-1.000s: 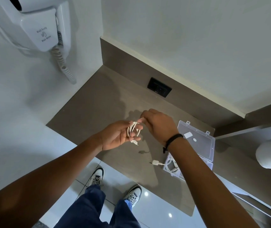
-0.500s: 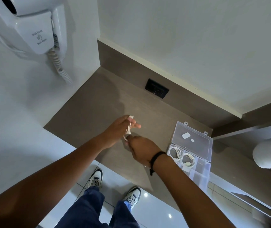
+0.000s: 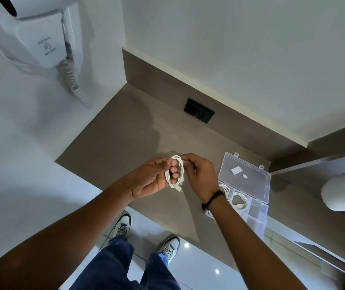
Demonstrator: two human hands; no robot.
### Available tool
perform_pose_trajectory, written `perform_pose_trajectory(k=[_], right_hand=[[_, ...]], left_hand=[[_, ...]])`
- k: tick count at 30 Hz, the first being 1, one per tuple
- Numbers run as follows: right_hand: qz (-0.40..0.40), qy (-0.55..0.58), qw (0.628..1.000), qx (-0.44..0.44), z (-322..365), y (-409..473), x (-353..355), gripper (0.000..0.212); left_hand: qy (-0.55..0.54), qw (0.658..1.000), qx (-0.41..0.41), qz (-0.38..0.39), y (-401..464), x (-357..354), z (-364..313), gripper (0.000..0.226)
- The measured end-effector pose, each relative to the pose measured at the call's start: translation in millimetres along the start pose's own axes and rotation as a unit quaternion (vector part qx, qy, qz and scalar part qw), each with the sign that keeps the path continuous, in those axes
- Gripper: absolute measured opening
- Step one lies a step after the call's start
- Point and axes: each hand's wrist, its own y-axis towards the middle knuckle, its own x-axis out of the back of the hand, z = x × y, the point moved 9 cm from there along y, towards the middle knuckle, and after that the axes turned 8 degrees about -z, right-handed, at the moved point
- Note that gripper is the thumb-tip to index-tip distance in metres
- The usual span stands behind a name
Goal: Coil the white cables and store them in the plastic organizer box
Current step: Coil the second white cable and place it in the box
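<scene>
A white cable (image 3: 180, 172) is wound into a small coil, held above the brown counter. My left hand (image 3: 153, 177) has its fingers through the loops and grips them. My right hand (image 3: 198, 174) pinches the coil's upper right side. One plug end hangs below the coil. To the right stands the clear plastic organizer box (image 3: 259, 214) with its lid (image 3: 249, 178) open. Two coiled white cables (image 3: 237, 198) lie in its compartments, partly hidden by my right wrist.
The brown counter (image 3: 125, 139) fills a corner between white walls. A black wall socket (image 3: 199, 110) sits in the backsplash. A wall-mounted hair dryer (image 3: 41, 36) with a spiral cord hangs at upper left. A white rounded object (image 3: 343, 191) is at the right edge.
My right hand has risen from below my left hand to the top of the coil. The cable now forms a fuller loop around my left fingers.
</scene>
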Motion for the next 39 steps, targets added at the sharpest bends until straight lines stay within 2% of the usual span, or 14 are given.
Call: perform_pose_trajectory(k=[3,7,10,12,14,15,17,21,24,29,31,33,36,39], right_hand=[[0.015,0.161,0.976,-0.146,-27,-15,-14,0.023],[0.024,0.282,0.93,-0.233,-47,-31,-20,0.017],[0.014,0.332,0.9,-0.284,-60,-43,-25,0.015],[-0.009,0.345,0.889,-0.301,-66,-48,-24,0.017],[-0.033,0.357,0.883,-0.304,-70,-51,-23,0.018],[-0.045,0.359,0.881,-0.305,-71,-53,-22,0.019],[-0.071,0.355,0.879,-0.31,-74,-57,-20,0.022],[-0.109,0.383,0.853,-0.337,-82,-63,-16,0.023],[-0.093,0.401,0.836,-0.362,-85,-74,-21,0.022],[-0.04,0.358,0.869,-0.338,-77,-96,-9,0.024],[-0.01,0.329,0.887,-0.324,-75,-106,-1,0.042],[-0.031,0.311,0.895,-0.319,-80,-118,12,0.053],[-0.102,0.349,0.868,-0.339,-99,-139,38,0.045],[-0.144,0.284,0.882,-0.348,-127,-162,70,0.042]], left_hand=[[-0.01,0.999,-0.006,-0.047,3,8,6,0.02],[0.002,0.994,0.003,-0.113,4,22,12,0.024],[0.146,0.975,-0.002,-0.165,5,28,14,0.028],[0.331,0.918,-0.047,-0.214,5,34,3,0.03],[0.498,0.826,-0.102,-0.245,4,33,-11,0.026],[0.54,0.791,-0.118,-0.261,3,32,-15,0.024],[0.559,0.769,-0.126,-0.283,1,30,-17,0.019],[0.511,0.804,-0.114,-0.282,2,30,-9,0.025],[0.495,0.804,-0.092,-0.317,2,39,-1,0.018],[0.517,0.76,-0.094,-0.382,7,35,14,0.017],[0.492,0.775,-0.091,-0.386,11,30,29,0.017],[0.457,0.801,-0.088,-0.376,18,24,47,0.016],[0.428,0.824,-0.101,-0.357,29,8,73,0.02],[0.474,0.817,-0.1,-0.311,48,-10,101,0.016]])
